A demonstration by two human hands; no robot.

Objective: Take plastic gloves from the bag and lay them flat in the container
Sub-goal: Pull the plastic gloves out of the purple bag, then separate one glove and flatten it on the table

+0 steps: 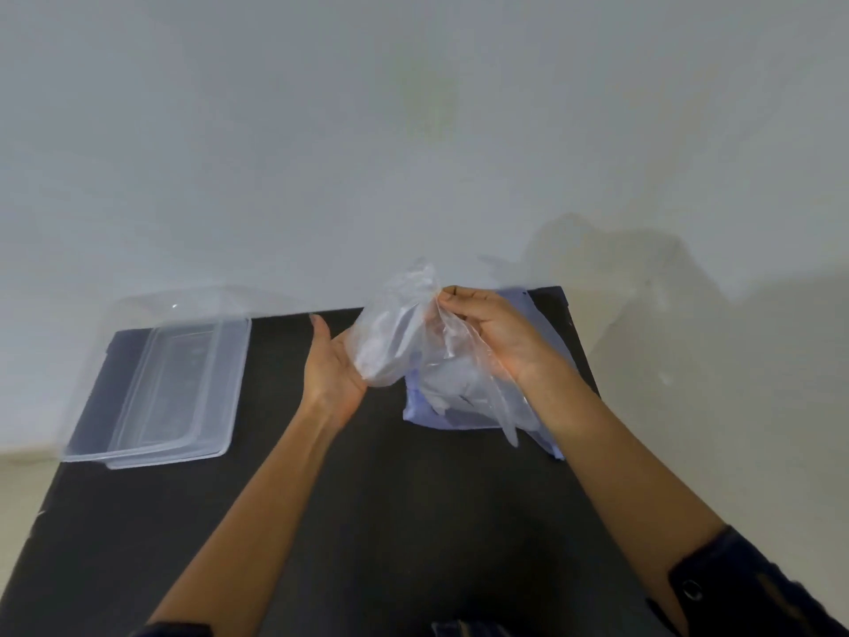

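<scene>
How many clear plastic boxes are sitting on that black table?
1. The clear rectangular plastic container sits open at the table's far left, its hinged lid up and blurred. The other clear plastic is a thin bag or glove held in both hands, not a box.

Thin clear crinkled plastic glove (395, 342), glossy transparent plastic container (156, 388), matt black table (321, 498)

A plain, bare room, perhaps in a home

A small black counter (321, 498) stands against an unmarked pale wall (321, 131); beige floor (735, 360) shows at 3 and 9 o'clock. Nothing visible tells what kind of room it is.
</scene>
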